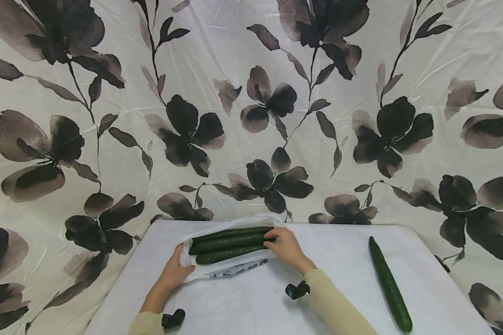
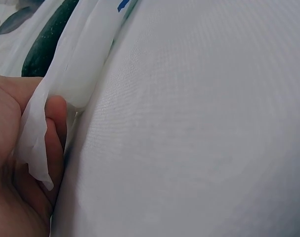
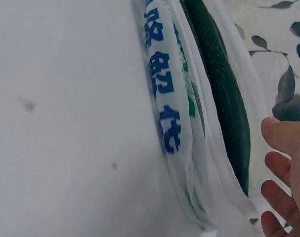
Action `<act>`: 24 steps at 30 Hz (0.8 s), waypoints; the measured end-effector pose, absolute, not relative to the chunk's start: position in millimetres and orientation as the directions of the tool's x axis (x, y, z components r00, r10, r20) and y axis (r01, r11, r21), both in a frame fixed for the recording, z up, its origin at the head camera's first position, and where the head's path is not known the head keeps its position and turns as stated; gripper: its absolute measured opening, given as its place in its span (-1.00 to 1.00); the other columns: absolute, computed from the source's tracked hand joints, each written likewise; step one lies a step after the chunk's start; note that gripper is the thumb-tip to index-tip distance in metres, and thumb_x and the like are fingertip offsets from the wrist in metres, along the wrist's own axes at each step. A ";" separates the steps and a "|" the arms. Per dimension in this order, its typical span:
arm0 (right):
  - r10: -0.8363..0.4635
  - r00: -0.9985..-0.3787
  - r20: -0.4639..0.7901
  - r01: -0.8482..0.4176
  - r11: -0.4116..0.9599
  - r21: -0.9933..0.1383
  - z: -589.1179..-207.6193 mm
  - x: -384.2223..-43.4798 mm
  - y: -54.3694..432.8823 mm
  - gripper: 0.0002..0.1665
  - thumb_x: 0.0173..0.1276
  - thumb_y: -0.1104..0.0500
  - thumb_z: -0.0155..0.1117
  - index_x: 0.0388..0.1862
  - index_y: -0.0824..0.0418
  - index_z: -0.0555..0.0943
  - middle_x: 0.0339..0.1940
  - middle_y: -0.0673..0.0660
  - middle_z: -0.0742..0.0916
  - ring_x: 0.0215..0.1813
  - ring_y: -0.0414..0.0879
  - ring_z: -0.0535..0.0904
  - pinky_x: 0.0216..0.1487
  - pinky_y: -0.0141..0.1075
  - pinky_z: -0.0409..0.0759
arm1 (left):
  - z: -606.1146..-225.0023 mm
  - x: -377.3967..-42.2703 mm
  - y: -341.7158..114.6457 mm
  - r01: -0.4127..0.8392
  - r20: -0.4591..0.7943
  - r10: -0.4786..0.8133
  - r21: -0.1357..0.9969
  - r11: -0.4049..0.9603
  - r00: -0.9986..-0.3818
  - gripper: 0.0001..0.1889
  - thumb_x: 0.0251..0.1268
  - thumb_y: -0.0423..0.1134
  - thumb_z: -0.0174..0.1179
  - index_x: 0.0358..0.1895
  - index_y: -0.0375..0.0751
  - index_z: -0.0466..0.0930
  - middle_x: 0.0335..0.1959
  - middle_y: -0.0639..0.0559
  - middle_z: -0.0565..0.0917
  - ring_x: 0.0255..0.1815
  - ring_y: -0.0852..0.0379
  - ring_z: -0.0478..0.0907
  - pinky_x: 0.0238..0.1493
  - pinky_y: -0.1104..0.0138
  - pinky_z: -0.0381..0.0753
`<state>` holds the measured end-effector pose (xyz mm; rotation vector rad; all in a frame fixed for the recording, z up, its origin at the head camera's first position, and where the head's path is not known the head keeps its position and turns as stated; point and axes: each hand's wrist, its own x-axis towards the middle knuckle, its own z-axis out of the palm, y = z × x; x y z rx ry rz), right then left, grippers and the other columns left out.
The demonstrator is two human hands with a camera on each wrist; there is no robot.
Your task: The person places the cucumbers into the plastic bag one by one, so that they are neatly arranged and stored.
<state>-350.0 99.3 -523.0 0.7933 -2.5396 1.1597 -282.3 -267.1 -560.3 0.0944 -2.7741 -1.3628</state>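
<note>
Three long dark green cucumbers [image 1: 230, 242] lie side by side in the mouth of a white plastic bag [image 1: 234, 270] with blue lettering. At the bag's left end my left hand [image 1: 173, 273] grips its edge. In the left wrist view, the thin plastic [image 2: 37, 140] runs between that thumb and the curled fingers. My right hand [image 1: 288, 249] is at the right ends of the cucumbers, fingertips close over them. From the right wrist, its fingers [image 3: 278, 195] look loosely bent beside the bag and one cucumber [image 3: 224, 84], holding nothing visible.
Another cucumber [image 1: 390, 286] lies alone on the right part of the white table [image 1: 335, 260]. A floral cloth [image 1: 234, 153] hangs behind the table's far edge. Small dark devices [image 1: 297, 290] are worn at both wrists.
</note>
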 end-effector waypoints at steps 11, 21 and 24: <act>-0.425 -0.824 0.374 -0.566 0.609 -0.555 -501.4 -328.6 149.7 -0.88 0.30 0.21 0.35 -0.19 0.15 0.74 -0.27 -0.11 0.71 -0.19 -0.17 0.55 -0.16 -0.19 0.54 | -565.8 -290.9 -270.0 -0.027 0.024 -0.078 0.808 0.589 -0.997 -0.05 0.14 -0.38 0.25 0.53 -0.32 -0.17 0.48 -0.44 0.01 0.47 -0.42 -0.10 0.39 -0.21 -0.08; -0.361 -0.872 0.331 -0.488 0.698 -0.524 -496.1 -305.2 204.0 -0.84 0.28 0.27 0.35 -0.23 0.01 0.73 -0.26 -0.15 0.71 -0.16 -0.16 0.58 -0.15 -0.14 0.57 | -566.8 -288.1 -268.5 -0.049 -0.001 -0.083 0.811 0.584 -0.997 0.00 0.11 -0.37 0.29 0.54 -0.25 -0.19 0.50 -0.40 0.00 0.48 -0.41 -0.12 0.40 -0.20 -0.10; -0.341 -0.879 0.335 -0.474 0.704 -0.528 -495.8 -300.1 218.9 -0.84 0.27 0.27 0.36 -0.23 0.03 0.73 -0.25 -0.13 0.71 -0.16 -0.13 0.58 -0.16 -0.10 0.58 | -568.0 -287.0 -268.1 -0.053 -0.005 -0.084 0.810 0.583 -0.996 0.00 0.11 -0.37 0.29 0.54 -0.25 -0.18 0.49 -0.40 0.01 0.48 -0.41 -0.11 0.39 -0.21 -0.09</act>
